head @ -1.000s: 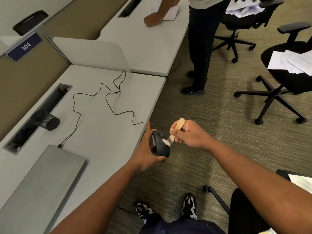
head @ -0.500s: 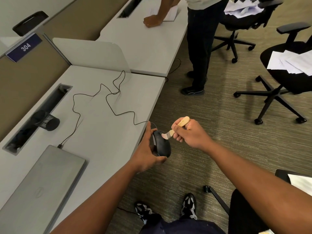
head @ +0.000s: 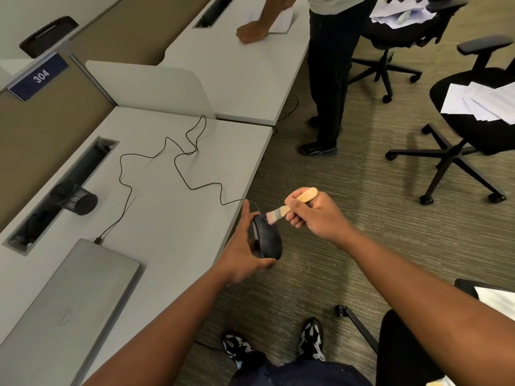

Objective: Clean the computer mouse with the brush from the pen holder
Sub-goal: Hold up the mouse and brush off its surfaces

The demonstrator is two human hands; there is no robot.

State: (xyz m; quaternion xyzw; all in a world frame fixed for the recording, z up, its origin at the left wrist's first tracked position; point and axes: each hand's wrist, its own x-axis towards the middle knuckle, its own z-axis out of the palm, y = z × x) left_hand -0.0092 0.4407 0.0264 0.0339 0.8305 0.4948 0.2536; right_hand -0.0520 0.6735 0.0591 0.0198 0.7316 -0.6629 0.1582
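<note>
Two hands work just off the edge of the surface (head: 178,218): the left hand (head: 242,252) cradles the black mouse (head: 268,239) in curled fingers and thumb, holding it in the air above the carpet, while the right hand (head: 312,215) is closed around the wooden handle of the brush (head: 289,206). Over the last second the brush has swung from bristles low on the mouse's flank, handle nearly upright, to bristles resting at the top front end near where the cable (head: 178,174) enters, the handle now tilted away to the right; the mouse itself has barely shifted in the grip. That suggests sweeping strokes are under way, moving up the body, so the cleaning looks well in progress but probably not finished. Farther out, the black mesh pen holder (head: 79,200) lies tipped on its side at the edge of the cable trough (head: 103,147); nothing can be seen inside it. The trough is too dark to tell its contents. A closed laptop (head: 64,302) lies nearby.
</note>
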